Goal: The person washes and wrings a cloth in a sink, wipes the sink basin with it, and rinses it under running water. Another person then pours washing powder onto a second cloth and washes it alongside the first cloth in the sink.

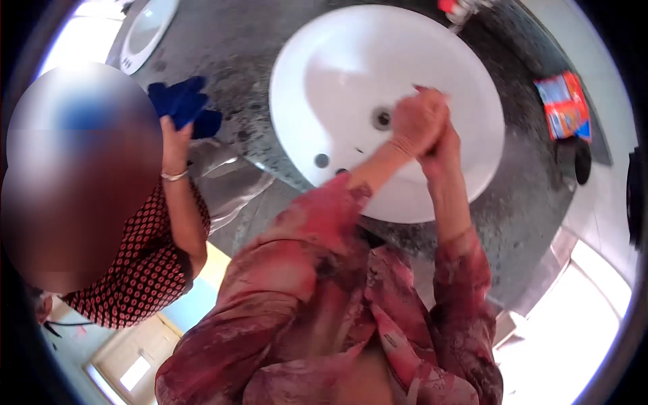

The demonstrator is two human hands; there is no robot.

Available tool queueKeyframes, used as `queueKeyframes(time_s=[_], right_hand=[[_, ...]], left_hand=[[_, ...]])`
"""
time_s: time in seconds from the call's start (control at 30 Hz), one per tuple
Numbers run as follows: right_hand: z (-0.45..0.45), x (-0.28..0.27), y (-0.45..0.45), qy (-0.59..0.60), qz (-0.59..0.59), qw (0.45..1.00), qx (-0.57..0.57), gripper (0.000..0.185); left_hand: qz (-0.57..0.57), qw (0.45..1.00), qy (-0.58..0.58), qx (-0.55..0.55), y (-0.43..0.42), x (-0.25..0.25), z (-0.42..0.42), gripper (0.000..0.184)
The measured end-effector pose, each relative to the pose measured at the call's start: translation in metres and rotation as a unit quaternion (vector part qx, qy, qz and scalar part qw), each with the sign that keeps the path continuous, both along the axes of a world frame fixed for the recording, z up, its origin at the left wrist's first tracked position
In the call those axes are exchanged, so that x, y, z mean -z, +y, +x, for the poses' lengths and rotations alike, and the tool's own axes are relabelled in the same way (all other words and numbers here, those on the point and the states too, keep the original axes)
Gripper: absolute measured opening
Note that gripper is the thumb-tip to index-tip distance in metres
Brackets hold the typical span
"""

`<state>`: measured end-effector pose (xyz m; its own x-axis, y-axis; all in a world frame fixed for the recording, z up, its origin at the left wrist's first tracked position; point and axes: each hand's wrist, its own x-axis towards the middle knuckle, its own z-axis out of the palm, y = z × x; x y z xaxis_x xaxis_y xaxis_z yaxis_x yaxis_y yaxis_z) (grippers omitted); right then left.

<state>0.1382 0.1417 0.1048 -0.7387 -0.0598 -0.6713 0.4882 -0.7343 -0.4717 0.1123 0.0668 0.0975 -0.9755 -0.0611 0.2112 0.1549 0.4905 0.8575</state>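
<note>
The person's two hands meet above the white basin [293, 67] in the middle of the frame, just right of its drain hole [382, 119]. The left hand [420, 116] lies over and against the right hand [447, 140], both drawn in narrow with fingers bent; most of the fingers are hidden and blurred, so I cannot tell whether anything is held between the palms. The basin is set in a grey, mottled worktop [236, 37], with the tap [463, 12] at the upper right of the frame, apart from the hands; whether water runs from it is too unclear to tell. The likeliest trouble, as I judge it, is a wet cuff: the left sleeve [327, 216] reaches over the near rim, and leaning farther in could drag it against the bowl. Anything small slipping from the palms could slide to the open drain, because the bowl slopes that way. At the right of the frame, an orange packet [565, 106] lies beside a dark cup [578, 160]; a wide swing of the right elbow might knock either one. At the left, another person's hand [176, 140] grips a blue cloth [179, 100] near the worktop's edge, well apart from the basin, so a bump seems probable only if the left elbow flares outward or that person steps closer.
</note>
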Motion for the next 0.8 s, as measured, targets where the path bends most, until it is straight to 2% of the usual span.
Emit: queueKeyframes(time_s=[0.03, 0.07, 0.1, 0.13, 0.17, 0.2, 0.27, 0.3, 0.33, 0.4, 0.43, 0.47, 0.53, 0.57, 0.6, 0.63, 0.67, 0.7, 0.73, 0.8], right_hand=[[-0.002, -0.008, 0.004, -0.022, 0.062, 0.998, -0.011, 0.035], [-0.005, 0.014, 0.022, 0.080, 0.126, 0.986, -0.070, 0.033], [-0.009, 0.004, 0.032, 0.136, 0.182, 0.971, -0.075, 0.032], [-0.013, -0.010, 0.041, 0.189, 0.235, 0.950, -0.082, 0.032], [-0.013, -0.021, 0.046, 0.194, 0.242, 0.948, -0.072, 0.032], [-0.015, -0.025, 0.054, 0.219, 0.248, 0.940, -0.082, 0.031], [-0.009, -0.034, 0.053, 0.254, 0.261, 0.928, -0.085, 0.031], [-0.006, -0.036, 0.049, 0.276, 0.248, 0.922, -0.113, 0.030], [-0.003, -0.038, 0.045, 0.298, 0.236, 0.914, -0.142, 0.030], [0.004, -0.029, 0.036, 0.329, 0.203, 0.909, -0.154, 0.029], [0.007, -0.023, 0.034, 0.352, 0.213, 0.896, -0.163, 0.028], [0.009, -0.015, 0.032, 0.373, 0.223, 0.884, -0.173, 0.027], [0.009, -0.010, 0.035, 0.384, 0.254, 0.870, -0.176, 0.026], [0.011, -0.011, 0.037, 0.395, 0.321, 0.837, -0.203, 0.025], [0.013, -0.012, 0.038, 0.402, 0.384, 0.799, -0.231, 0.024], [0.015, -0.014, 0.038, 0.400, 0.384, 0.800, -0.230, 0.024], [0.016, -0.016, 0.037, 0.384, 0.472, 0.753, -0.250, 0.023], [0.016, -0.019, 0.036, 0.365, 0.556, 0.698, -0.265, 0.023], [0.017, -0.022, 0.035, 0.340, 0.634, 0.636, -0.278, 0.023], [0.021, -0.029, 0.034, 0.318, 0.628, 0.652, -0.282, 0.022]], left_hand=[[0.015, 0.996, -0.086, -0.003, -0.005, 0.000, -0.006, 0.021], [0.167, 0.972, -0.164, -0.020, -0.010, -0.010, -0.005, 0.027], [0.298, 0.935, -0.190, 0.012, -0.016, -0.020, 0.000, 0.038], [0.415, 0.881, -0.225, 0.015, -0.023, -0.017, 0.004, 0.050], [0.504, 0.810, -0.298, 0.032, -0.035, -0.034, 0.005, 0.058], [0.503, 0.811, -0.297, 0.040, -0.041, -0.033, 0.009, 0.058], [0.622, 0.707, -0.294, 0.163, -0.057, -0.026, 0.019, 0.060], [0.591, 0.735, -0.294, 0.154, -0.057, -0.020, 0.022, 0.060], [0.591, 0.736, -0.289, 0.162, -0.054, -0.013, 0.027, 0.060], [0.665, 0.669, -0.323, 0.070, -0.044, -0.014, 0.035, 0.060], [0.686, 0.641, -0.316, 0.137, -0.046, -0.009, 0.041, 0.060], [0.686, 0.641, -0.315, 0.140, -0.050, -0.005, 0.047, 0.060], [0.680, 0.596, -0.329, 0.273, -0.059, -0.002, 0.056, 0.064], [0.633, 0.632, -0.345, 0.284, -0.061, -0.006, 0.059, 0.073], [0.632, 0.631, -0.347, 0.285, -0.064, -0.011, 0.058, 0.073], [0.571, 0.661, -0.377, 0.308, -0.066, -0.016, 0.056, 0.072], [0.506, 0.688, -0.404, 0.329, -0.068, -0.021, 0.055, 0.071], [0.481, 0.702, -0.440, 0.288, -0.065, -0.019, 0.054, 0.056], [0.479, 0.702, -0.441, 0.290, -0.062, -0.017, 0.053, 0.056], [0.325, 0.782, -0.426, 0.318, -0.054, -0.014, 0.053, 0.036]])
